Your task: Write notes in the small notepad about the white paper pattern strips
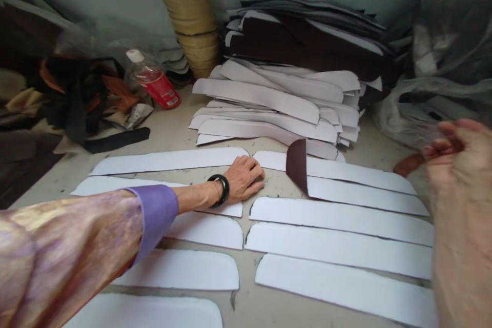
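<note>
My left hand (246,177), with a dark bangle at the wrist, rests palm down near the inner ends of the white strips. Its fingers are slightly bent and appear to hold nothing. Beneath and beside it lie long white strips (169,161) with rounded ends. My right hand (461,148) is raised at the right edge, fingers curled in; what they hold, if anything, is hidden. A reddish-brown piece (409,164) shows beside its fingertips. One strip (357,170) in the right column has its end turned up, showing a dark brown face (297,166).
Behind the rows stands a pile of white strips (261,97), with dark brown sheets (277,38) stacked farther back. A red-labelled bottle (157,84) leans left of a yellowish column (190,15). Scraps (77,97) lie at left, a clear plastic bag (400,107) at right.
</note>
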### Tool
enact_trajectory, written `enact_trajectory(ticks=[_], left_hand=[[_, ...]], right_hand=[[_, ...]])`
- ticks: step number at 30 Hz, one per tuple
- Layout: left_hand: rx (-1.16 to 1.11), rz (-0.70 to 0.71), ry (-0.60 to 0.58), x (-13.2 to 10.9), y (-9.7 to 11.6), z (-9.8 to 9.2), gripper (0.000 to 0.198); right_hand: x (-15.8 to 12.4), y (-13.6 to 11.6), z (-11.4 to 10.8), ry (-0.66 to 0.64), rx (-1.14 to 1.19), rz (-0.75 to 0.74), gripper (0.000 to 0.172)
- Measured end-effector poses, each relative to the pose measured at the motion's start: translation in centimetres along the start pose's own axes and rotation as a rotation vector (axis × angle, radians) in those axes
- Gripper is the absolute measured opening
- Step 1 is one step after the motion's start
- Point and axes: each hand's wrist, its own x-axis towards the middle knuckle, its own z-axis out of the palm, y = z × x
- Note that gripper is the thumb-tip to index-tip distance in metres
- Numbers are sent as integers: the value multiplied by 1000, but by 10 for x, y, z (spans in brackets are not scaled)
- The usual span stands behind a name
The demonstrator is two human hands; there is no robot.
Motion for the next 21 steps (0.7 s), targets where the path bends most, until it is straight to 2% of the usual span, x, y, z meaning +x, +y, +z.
enact_trajectory(ticks=[1, 4, 7, 10, 13, 15, 19, 21], left_hand=[[0, 2, -2, 1, 0, 1, 33], [-6, 10, -3, 2, 1, 1, 35], [-27, 23, 0, 1, 5, -2, 35], [-57, 22, 12, -5, 10, -13, 33], [-87, -6, 47, -26, 8, -31, 29], [-105, -35, 84, -55, 0, -46, 28], [-159, -132, 183, -141, -24, -73, 24], [-204, -203, 255, -185, -39, -77, 23]], right_hand=[[-27, -6, 9, 77, 2, -22, 20], [-114, -14, 37, 141, -13, -19, 14], [-194, -7, 59, 111, -58, 53, 20], [-253, 9, 73, 32, -194, 163, 26], [-287, 23, 92, -95, -290, 189, 29], [-299, 28, 111, -187, -343, 179, 29], [-314, 24, 148, -305, -452, 95, 25], [-313, 20, 152, -282, -528, 43, 22]])
